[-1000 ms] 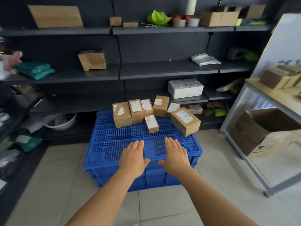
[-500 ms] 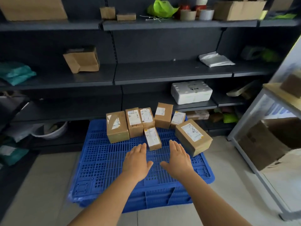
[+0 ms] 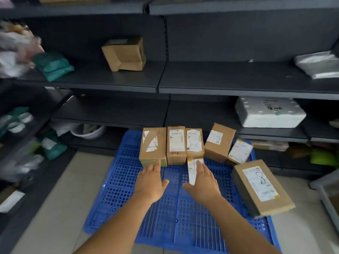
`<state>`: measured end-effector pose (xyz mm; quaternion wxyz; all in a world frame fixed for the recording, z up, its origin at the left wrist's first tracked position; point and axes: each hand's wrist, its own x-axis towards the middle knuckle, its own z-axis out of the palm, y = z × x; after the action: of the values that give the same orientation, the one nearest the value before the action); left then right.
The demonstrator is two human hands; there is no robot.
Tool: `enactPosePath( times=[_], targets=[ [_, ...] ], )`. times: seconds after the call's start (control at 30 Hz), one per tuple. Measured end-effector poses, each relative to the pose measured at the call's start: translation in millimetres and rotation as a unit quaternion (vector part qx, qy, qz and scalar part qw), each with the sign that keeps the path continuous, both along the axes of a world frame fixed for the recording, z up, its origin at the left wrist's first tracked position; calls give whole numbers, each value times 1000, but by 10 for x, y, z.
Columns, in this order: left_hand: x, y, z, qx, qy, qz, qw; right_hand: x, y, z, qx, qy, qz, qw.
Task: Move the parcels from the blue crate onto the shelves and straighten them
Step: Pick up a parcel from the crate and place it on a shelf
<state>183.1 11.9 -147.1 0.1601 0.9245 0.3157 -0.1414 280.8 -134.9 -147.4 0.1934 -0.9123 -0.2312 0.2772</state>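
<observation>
Several brown cardboard parcels with white labels lie on the upturned blue crate (image 3: pixel 176 213) on the floor. A row of three stands at the back: left parcel (image 3: pixel 153 146), middle parcel (image 3: pixel 176 144), right parcel (image 3: pixel 194 143). A small flat parcel (image 3: pixel 192 169) lies in front of them. My left hand (image 3: pixel 151 182) is flat, with its fingertips at the near edge of the left parcel. My right hand (image 3: pixel 202 180) is flat over the small flat parcel and partly covers it. A large parcel (image 3: pixel 260 189) sits at the crate's right edge.
Dark grey shelves (image 3: pixel 220 77) rise behind the crate. On them are an open cardboard box (image 3: pixel 124 54), teal bags (image 3: pixel 53 66), a white foam box (image 3: pixel 267 112) and a silver bag (image 3: pixel 319 64). Two more parcels (image 3: pixel 218 142) lean at the crate's back right.
Both hands have moved forward over the crate to the parcels. The view has come closer and dipped, so the top shelf is out of view.
</observation>
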Motion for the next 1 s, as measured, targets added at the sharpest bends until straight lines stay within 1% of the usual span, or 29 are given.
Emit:
enactPosePath(
  times=[0.17, 0.37, 0.47, 0.7, 0.83, 0.93, 1.0],
  targets=[
    [191, 380, -219, -24, -7, 60, 998, 338, 403, -210, 18, 26, 23, 999],
    [354, 847, -577, -82, -23, 121, 989, 609, 866, -558, 16, 79, 2, 997],
    [448, 1083, -751, -106, -26, 143, 984, 745, 1062, -728, 9, 89, -21, 996],
    [675, 1610, -1220, -173, -35, 173, 969, 969, 1479, -1120, -19, 78, -87, 993],
    [754, 1839, -1439, -236, -47, 219, 946, 996, 1636, -1264, -38, 54, -125, 990],
    [750, 1938, -1561, -272, -43, 234, 933, 950, 1748, -1332, -55, 38, -133, 989],
    [726, 1991, -1629, -303, -61, 250, 917, 909, 1816, -1363, -65, 21, -146, 987]
  ],
)
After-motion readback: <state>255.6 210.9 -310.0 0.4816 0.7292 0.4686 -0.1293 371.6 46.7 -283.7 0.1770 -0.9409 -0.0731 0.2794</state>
